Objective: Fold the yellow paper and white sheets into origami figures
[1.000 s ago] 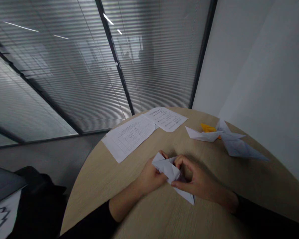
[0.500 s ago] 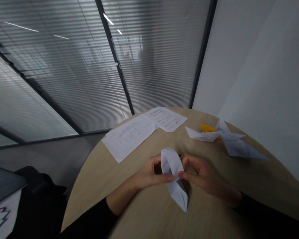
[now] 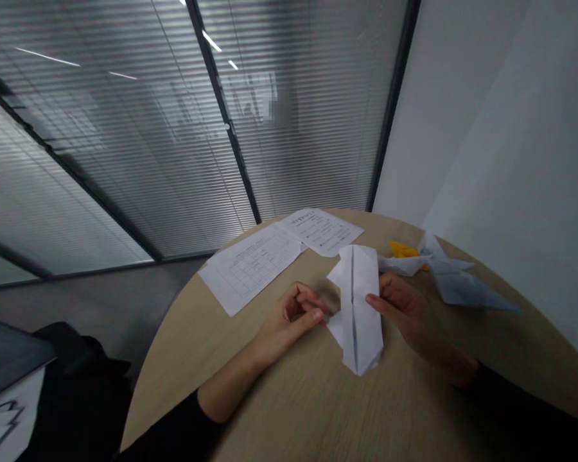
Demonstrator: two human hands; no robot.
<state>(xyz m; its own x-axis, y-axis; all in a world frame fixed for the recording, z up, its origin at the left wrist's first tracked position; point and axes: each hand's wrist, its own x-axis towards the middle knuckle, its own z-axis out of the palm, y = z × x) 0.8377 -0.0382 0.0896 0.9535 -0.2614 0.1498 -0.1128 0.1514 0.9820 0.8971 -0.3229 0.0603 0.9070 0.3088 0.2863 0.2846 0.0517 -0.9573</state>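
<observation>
A folded piece of white paper (image 3: 366,282) is held up over the table, long and narrow, with a seam running down its middle and pointed flaps jutting out on its left side. My right hand (image 3: 404,311) grips its right edge, thumb on the near face and the other fingers behind. Just left of the paper is my left hand (image 3: 296,317), its fingers loosely curled and thumb apart from them. Its fingertips come close to the lower left flap; whether they touch it I cannot tell.
Folded white paper shapes (image 3: 462,282) and an orange folded piece (image 3: 403,249) lie at the right of the round wooden table (image 3: 279,410). Printed sheets (image 3: 253,266) lie at the far left. Blinds (image 3: 308,147) and a wall stand behind; a dark bag-like item (image 3: 81,378) is at lower left.
The folded paper has been turned and flattened, now showing a long seamed face, and moved up and right with my right hand. My left hand has come off it.
</observation>
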